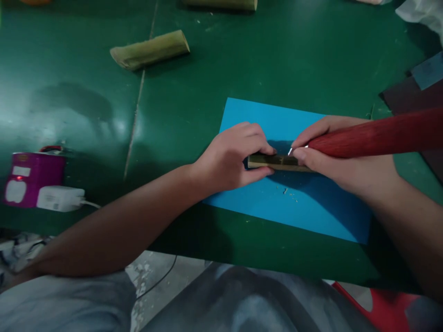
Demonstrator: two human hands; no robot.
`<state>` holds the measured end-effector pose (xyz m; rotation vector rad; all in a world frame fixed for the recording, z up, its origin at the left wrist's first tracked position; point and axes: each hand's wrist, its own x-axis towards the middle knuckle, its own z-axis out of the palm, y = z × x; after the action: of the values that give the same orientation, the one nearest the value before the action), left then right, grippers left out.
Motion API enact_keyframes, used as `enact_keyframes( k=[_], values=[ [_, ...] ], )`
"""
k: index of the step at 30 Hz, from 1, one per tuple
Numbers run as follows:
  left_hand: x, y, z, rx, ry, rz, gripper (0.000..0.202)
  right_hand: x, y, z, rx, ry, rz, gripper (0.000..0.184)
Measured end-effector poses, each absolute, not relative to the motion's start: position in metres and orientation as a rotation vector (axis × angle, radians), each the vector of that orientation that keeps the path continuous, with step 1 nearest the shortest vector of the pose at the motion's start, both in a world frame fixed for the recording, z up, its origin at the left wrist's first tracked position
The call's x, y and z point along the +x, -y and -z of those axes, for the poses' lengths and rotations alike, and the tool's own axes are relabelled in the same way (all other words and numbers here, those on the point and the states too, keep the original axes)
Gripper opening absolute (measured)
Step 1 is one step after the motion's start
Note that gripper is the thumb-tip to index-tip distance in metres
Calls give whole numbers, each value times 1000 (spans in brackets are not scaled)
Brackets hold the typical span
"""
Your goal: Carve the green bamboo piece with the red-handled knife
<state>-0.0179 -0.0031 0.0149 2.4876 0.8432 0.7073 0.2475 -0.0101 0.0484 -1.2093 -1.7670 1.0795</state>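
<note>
A small greenish bamboo strip [277,161] lies on a blue sheet [311,207] on the green table. My left hand [235,154] pinches the strip's left end with fingers curled around it. My right hand [332,150] grips a carving tool with a long red handle [380,136]; its small metal tip [290,151] rests on the strip's top edge. A few pale shavings lie on the sheet just below the strip.
A cut bamboo section [150,50] lies at the back left, another [221,3] at the top edge. A magenta box [29,177] and a white charger [60,198] sit at the left edge. Dark sheets [411,92] lie at the right.
</note>
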Motion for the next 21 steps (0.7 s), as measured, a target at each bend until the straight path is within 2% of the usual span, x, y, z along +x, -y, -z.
enact_keyframes(
  k=[21],
  values=[
    [-17, 0, -12, 2505, -803, -724, 18, 251, 8, -60, -1155, 1850, -1330, 9]
  ],
)
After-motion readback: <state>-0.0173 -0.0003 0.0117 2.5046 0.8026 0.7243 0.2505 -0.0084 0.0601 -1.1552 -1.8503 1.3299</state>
